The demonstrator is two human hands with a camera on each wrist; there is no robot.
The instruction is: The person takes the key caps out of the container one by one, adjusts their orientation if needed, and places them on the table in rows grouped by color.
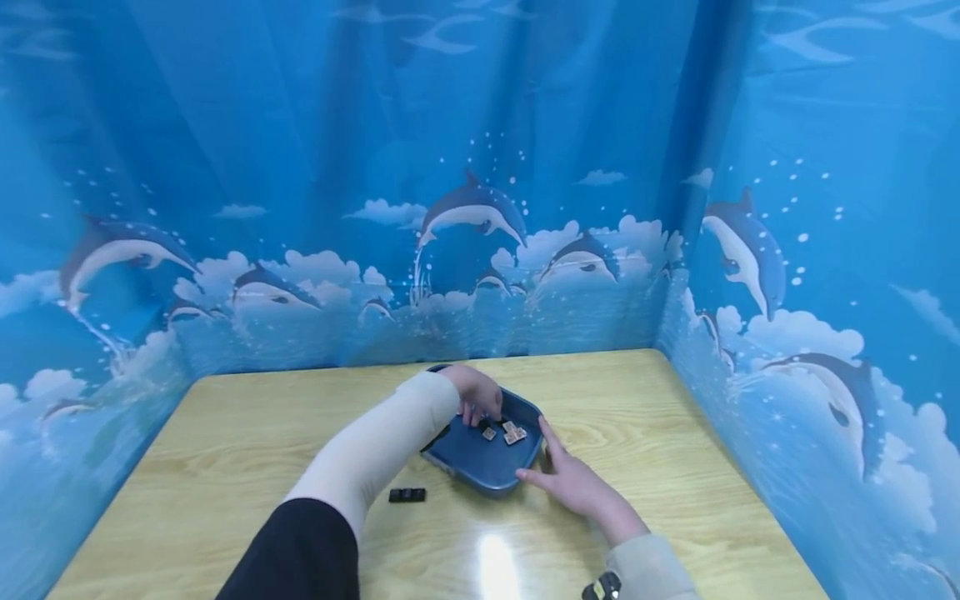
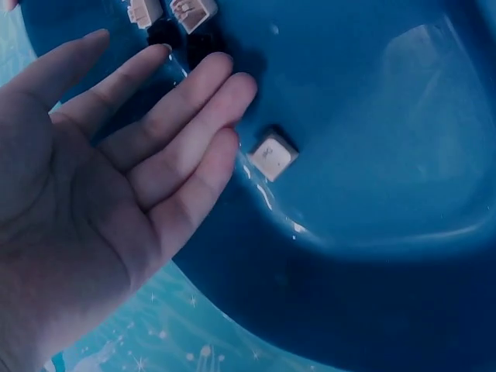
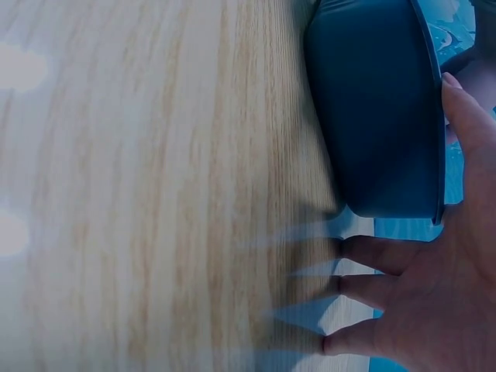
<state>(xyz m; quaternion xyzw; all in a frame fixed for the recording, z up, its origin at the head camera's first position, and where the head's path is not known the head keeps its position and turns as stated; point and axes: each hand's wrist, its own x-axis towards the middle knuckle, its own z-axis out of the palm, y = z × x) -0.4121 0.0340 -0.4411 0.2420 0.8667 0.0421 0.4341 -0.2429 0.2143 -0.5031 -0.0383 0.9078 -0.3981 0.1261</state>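
Note:
A dark blue plastic basin [image 1: 491, 475] sits on the wooden table. My left hand [image 1: 480, 396] reaches down into it from the left. In the left wrist view its palm faces the camera, and the loosely extended fingers [image 2: 225, 101] hold nothing. One pale keycap [image 2: 273, 155] lies just beyond the fingertips. Two more pale keycaps, one showing its hollow underside [image 2: 194, 12], lie above them beside dark pieces [image 2: 203, 48]. My right hand [image 1: 573, 482] rests at the basin's right corner, fingers spread. Its thumb [image 3: 465, 108] touches the rim, and the other fingers extend below the basin's end.
A small black strip-shaped piece [image 1: 407, 495] lies on the table [image 1: 262, 433] left of the basin's front. A black device [image 1: 602, 586] is on the right sleeve. Blue curtains [image 1: 337, 167] printed with dolphins stand behind and beside the table.

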